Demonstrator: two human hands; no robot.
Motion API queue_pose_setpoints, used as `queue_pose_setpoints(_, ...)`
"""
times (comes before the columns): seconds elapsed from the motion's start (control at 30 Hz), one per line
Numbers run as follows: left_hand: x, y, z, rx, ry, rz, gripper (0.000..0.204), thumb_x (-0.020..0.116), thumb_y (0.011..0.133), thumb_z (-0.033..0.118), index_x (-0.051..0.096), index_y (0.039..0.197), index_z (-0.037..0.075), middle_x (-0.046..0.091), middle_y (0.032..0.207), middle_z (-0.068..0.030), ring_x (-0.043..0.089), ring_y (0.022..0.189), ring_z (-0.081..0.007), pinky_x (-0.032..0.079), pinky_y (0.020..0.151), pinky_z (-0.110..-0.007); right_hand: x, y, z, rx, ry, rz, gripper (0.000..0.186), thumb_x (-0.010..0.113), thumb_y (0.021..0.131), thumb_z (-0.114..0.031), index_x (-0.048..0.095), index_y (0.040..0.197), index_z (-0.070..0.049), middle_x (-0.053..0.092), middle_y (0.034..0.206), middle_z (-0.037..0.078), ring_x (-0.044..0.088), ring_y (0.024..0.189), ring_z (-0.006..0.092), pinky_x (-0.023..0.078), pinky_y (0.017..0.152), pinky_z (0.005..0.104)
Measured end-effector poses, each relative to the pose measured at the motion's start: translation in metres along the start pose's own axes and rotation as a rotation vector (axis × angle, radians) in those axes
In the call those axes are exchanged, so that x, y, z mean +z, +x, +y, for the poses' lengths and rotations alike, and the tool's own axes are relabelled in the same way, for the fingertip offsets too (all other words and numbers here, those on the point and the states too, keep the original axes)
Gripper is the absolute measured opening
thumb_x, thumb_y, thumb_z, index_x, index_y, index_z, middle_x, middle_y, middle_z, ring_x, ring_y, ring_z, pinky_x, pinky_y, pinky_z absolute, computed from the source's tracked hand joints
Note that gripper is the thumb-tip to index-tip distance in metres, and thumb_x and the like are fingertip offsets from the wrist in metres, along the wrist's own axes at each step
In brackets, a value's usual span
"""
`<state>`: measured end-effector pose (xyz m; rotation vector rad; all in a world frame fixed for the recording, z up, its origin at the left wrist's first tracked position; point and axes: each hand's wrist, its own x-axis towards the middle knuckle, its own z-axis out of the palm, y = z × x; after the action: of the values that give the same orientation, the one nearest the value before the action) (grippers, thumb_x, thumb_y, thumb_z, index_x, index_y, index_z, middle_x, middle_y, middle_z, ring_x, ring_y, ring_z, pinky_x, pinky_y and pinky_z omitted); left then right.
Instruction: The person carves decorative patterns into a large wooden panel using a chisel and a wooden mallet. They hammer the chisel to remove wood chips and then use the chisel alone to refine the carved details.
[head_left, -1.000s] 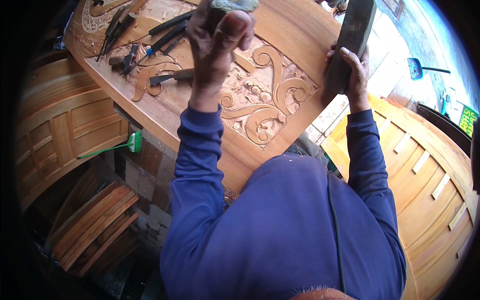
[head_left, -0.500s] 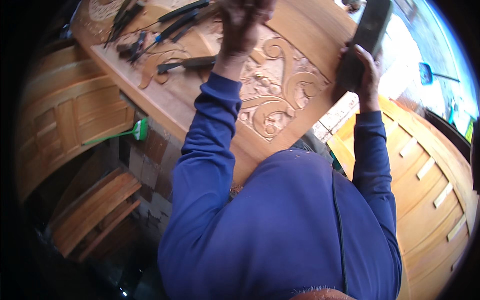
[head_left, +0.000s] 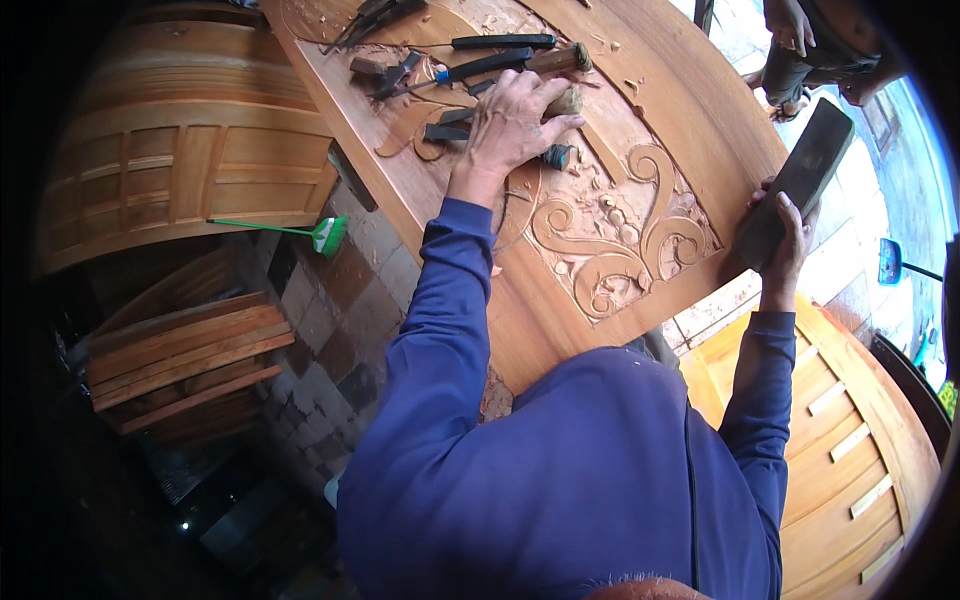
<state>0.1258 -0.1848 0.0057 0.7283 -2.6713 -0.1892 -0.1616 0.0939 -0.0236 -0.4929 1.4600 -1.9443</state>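
My right hand [head_left: 792,235] grips a dark oblong block [head_left: 815,150], shaped like a sharpening stone, beyond the right edge of the carved wooden panel [head_left: 560,300]. My left hand [head_left: 515,120] lies over the carving tools on the panel, palm down with its fingers apart. A rounded wooden piece [head_left: 567,100] is beside its fingertips, and a dark handle end [head_left: 556,157] shows below its thumb. Just beyond it lie black-handled chisels [head_left: 503,42] and a wooden handle [head_left: 560,60]. Raised scrolls [head_left: 655,165] and loose shavings cover the panel's recess.
At the left stand a panelled wooden door [head_left: 190,170] and a green broom [head_left: 328,236] on the tiled floor. Stacked boards [head_left: 190,350] are at the lower left. Another panel with pale strips [head_left: 850,443] is at right. A person [head_left: 830,50] is at the upper right.
My left hand has come down onto the tools. My right hand still holds the dark block. The whole view has shifted, showing more of the person at the upper right.
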Motion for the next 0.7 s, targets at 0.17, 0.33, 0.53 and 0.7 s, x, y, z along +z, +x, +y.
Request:
queue_pose_setpoints(0.17,0.007,0.025,-0.001,0.036,-0.012,0.173,0.047,0.078,0.086,0.043,0.071,0.120,0.011,0.070,0.111,-0.0100,0.064,0.103,-0.0316,0.052,0.093,-0.043,0.000,-0.003,-0.007,0.032,0.003,0.033,0.049,0.068,0.092,-0.012,0.044,0.133,0.000,0.067,0.104,0.019,0.071,0.084,0.0265,0.060,0.072,0.0386)
queue_pose_setpoints(0.33,0.032,0.052,-0.030,0.017,0.251,-0.008,0.041,0.078,0.082,0.027,0.069,0.119,0.012,0.073,0.109,-0.0122,0.067,0.102,-0.0342,0.054,0.091,-0.046,-0.002,0.001,-0.002,0.028,0.014,-0.006,0.048,0.068,0.092,-0.009,0.044,0.133,0.001,0.069,0.098,0.018,0.072,0.079,0.0271,0.061,0.071,0.0377)
queue_pose_setpoints(0.53,0.002,0.070,0.014,-0.021,-0.009,0.273,0.039,0.080,0.085,0.019,0.061,0.116,0.005,0.069,0.098,-0.0216,0.068,0.091,-0.0434,0.057,0.074,-0.049,-0.006,0.003,-0.003,-0.004,0.027,-0.015,0.051,0.071,0.090,-0.010,0.044,0.132,0.001,0.068,0.099,0.020,0.072,0.078,0.0266,0.061,0.069,0.0383)
queue_pose_setpoints(0.7,-0.025,0.080,0.081,0.007,-0.593,0.436,0.049,0.086,0.085,0.010,0.059,0.125,0.005,0.071,0.103,-0.0056,0.069,0.090,-0.0138,0.057,0.078,-0.029,-0.010,0.002,-0.001,0.002,0.011,-0.004,0.051,0.071,0.090,-0.011,0.044,0.131,0.001,0.068,0.100,0.020,0.072,0.079,0.0262,0.062,0.071,0.0385)
